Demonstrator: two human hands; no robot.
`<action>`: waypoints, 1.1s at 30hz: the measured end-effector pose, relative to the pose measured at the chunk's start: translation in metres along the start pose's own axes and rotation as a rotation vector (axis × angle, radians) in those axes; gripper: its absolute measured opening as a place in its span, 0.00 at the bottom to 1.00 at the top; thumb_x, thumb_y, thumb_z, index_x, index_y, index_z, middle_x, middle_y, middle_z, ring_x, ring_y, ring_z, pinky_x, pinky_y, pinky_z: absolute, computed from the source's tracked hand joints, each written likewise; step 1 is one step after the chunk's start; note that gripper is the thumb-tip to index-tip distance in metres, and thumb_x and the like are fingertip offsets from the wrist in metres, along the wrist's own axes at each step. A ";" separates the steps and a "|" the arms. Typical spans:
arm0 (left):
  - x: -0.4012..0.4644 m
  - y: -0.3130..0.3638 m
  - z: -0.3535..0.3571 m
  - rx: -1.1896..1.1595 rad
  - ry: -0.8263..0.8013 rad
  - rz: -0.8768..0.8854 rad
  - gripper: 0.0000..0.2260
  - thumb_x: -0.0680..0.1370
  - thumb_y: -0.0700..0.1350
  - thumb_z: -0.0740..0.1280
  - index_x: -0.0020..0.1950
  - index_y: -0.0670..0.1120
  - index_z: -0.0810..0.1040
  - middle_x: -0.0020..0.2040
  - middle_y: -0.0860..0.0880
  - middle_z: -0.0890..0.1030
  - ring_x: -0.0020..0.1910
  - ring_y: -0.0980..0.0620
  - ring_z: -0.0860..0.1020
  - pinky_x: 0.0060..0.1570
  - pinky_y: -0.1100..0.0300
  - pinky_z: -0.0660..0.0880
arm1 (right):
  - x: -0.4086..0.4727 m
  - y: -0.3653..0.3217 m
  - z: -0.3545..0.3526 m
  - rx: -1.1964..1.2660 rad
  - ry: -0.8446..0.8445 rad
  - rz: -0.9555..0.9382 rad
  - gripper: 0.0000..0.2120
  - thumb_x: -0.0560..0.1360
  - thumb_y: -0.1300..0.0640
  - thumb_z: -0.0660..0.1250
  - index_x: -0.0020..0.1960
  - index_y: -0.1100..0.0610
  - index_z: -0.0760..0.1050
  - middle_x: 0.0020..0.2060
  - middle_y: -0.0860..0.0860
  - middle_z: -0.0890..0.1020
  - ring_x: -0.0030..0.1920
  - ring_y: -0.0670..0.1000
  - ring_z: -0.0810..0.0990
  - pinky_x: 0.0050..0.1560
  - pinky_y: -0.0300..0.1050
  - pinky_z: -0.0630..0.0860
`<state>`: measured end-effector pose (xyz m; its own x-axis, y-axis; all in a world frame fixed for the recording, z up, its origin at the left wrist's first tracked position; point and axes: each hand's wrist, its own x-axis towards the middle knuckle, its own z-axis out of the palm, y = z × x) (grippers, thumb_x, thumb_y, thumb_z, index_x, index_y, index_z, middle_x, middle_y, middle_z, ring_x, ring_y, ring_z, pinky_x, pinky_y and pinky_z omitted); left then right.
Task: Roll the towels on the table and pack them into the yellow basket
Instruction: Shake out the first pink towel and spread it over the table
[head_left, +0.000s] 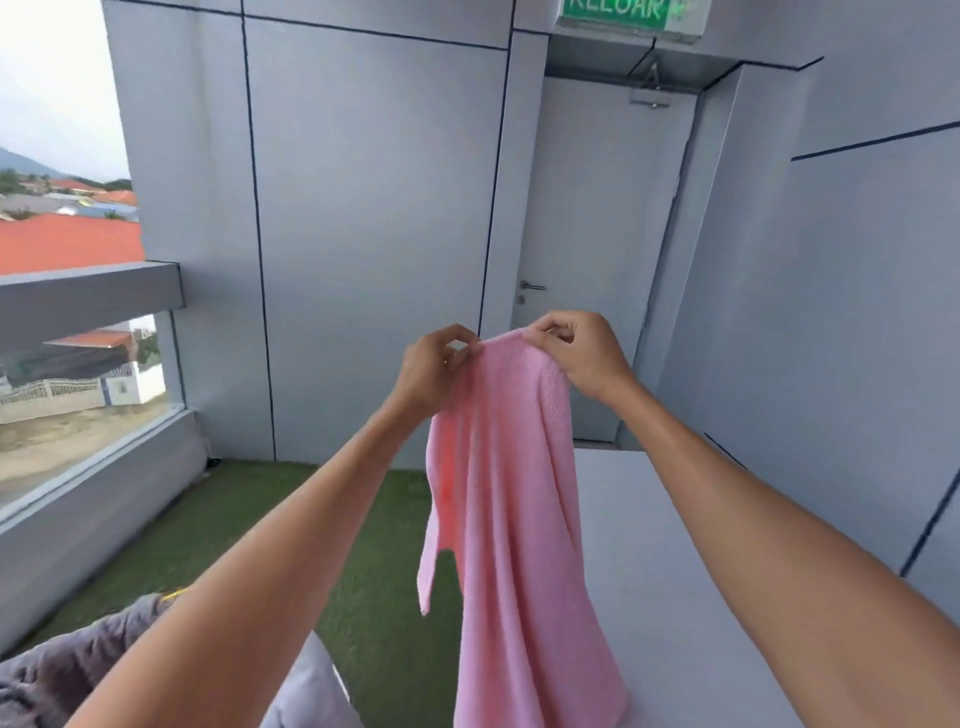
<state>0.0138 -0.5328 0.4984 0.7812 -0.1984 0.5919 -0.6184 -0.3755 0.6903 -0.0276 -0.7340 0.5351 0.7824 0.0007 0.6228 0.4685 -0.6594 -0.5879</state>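
**Pink towel held up by 2 hands**

The left hand (434, 366) and right hand (574, 353) each pinch the top edge of the pink towel (511, 509), fingers clamped on the cloth. It hangs in folds above the grey surface (675, 571), its lower end near it. A grey towel (67, 670) lies lower left.

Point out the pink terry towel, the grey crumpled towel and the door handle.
pink terry towel (514, 493), head view, middle of the hanging cloth
grey crumpled towel (78, 660), head view, bunched folds
door handle (531, 285), head view, metal lever
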 end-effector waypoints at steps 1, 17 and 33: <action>0.000 -0.001 0.009 0.003 -0.034 0.002 0.05 0.78 0.48 0.65 0.45 0.50 0.79 0.27 0.47 0.75 0.27 0.52 0.71 0.34 0.57 0.73 | -0.005 0.006 -0.006 0.005 0.003 0.016 0.07 0.74 0.52 0.71 0.41 0.55 0.82 0.36 0.52 0.84 0.36 0.45 0.79 0.41 0.42 0.74; 0.030 -0.031 0.068 -0.126 -0.054 -0.025 0.05 0.77 0.48 0.68 0.46 0.47 0.80 0.37 0.49 0.81 0.34 0.52 0.76 0.37 0.60 0.73 | 0.003 0.075 0.000 0.034 -0.152 0.110 0.07 0.76 0.55 0.69 0.46 0.59 0.82 0.40 0.51 0.85 0.39 0.42 0.81 0.45 0.33 0.74; 0.158 -0.196 0.134 -0.462 -0.508 -0.415 0.11 0.72 0.50 0.74 0.45 0.43 0.82 0.45 0.45 0.81 0.46 0.50 0.80 0.55 0.48 0.79 | 0.173 0.185 0.065 -0.141 -0.045 0.138 0.08 0.77 0.58 0.67 0.45 0.63 0.80 0.19 0.39 0.72 0.22 0.39 0.67 0.30 0.31 0.64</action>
<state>0.2703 -0.6118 0.4012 0.8297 -0.5546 0.0641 -0.1550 -0.1185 0.9808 0.2213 -0.8071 0.5001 0.8544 -0.0656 0.5155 0.2956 -0.7545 -0.5859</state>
